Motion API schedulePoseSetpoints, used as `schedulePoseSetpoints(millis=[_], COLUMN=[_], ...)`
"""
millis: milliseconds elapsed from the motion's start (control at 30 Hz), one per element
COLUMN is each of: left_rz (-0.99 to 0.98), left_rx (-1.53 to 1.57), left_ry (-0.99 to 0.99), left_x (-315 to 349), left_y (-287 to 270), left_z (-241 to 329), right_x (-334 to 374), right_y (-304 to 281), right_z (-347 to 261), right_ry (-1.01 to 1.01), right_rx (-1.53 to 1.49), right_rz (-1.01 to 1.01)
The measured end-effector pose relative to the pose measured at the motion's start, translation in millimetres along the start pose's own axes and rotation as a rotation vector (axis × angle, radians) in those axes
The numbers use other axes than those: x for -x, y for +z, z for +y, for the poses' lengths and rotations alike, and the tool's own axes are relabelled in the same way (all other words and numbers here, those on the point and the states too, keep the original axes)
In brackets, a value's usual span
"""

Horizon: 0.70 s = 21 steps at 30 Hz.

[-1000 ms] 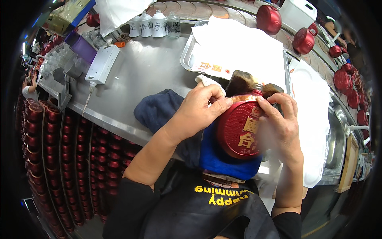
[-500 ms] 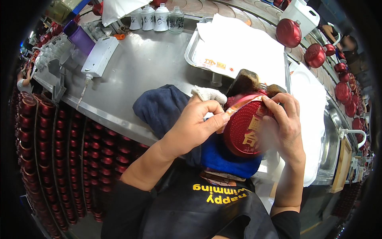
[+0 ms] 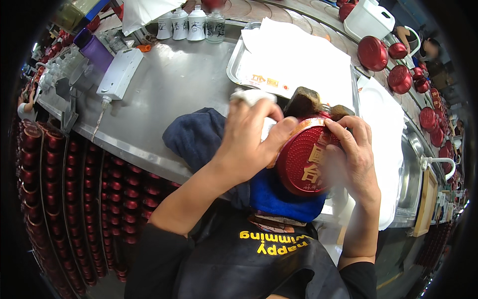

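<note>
In front of me is a red round flask-like vessel [image 3: 308, 164] with a dotted face and gold characters. A shiny gold-orange strip [image 3: 312, 122] lies along its upper rim. My right hand [image 3: 354, 152] holds the vessel's right side, index fingertip on the rim by the strip. My left hand [image 3: 251, 137] is partly blurred, its thumb by the left rim and its fingers apart. White fabric [image 3: 249, 96] shows at its far fingers; whether worn or held, I cannot tell. Below the vessel is a blue cloth [image 3: 284, 199].
Dark brown blocks [image 3: 303, 101] stand behind the vessel. A dark blue cloth [image 3: 194, 137] lies on the steel table [image 3: 164, 82]. White paper [image 3: 298, 55] covers a tray. Beyond are small bottles [image 3: 196, 26], a white box [image 3: 121, 74] and more red vessels [image 3: 372, 53].
My left hand has let go of the strip's end and moved up, its fingers opening. The strip now follows the rim. My right hand stays at the vessel.
</note>
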State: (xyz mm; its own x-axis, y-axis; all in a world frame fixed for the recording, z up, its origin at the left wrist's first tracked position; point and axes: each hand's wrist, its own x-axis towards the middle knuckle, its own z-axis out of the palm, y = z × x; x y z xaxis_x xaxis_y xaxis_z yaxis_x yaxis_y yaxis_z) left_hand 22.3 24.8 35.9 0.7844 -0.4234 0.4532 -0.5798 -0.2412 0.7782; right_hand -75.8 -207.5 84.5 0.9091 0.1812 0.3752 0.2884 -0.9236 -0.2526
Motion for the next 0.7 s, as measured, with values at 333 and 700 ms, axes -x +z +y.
schedulePoseSetpoints(millis=[333,700], left_rz=[-0.040,0.027], left_rx=[0.280,0.177], left_ry=[-0.133,-0.118], left_x=[-12.7,47.3], left_y=[39.1,5.5], left_z=[-18.3,-4.0], right_x=[0.7,1.3], right_y=[1.9,3.0], right_z=[-1.2,-5.1], right_ry=[-0.004,-0.003], right_rx=[-0.006,0.042], right_rz=[0.011,-0.031])
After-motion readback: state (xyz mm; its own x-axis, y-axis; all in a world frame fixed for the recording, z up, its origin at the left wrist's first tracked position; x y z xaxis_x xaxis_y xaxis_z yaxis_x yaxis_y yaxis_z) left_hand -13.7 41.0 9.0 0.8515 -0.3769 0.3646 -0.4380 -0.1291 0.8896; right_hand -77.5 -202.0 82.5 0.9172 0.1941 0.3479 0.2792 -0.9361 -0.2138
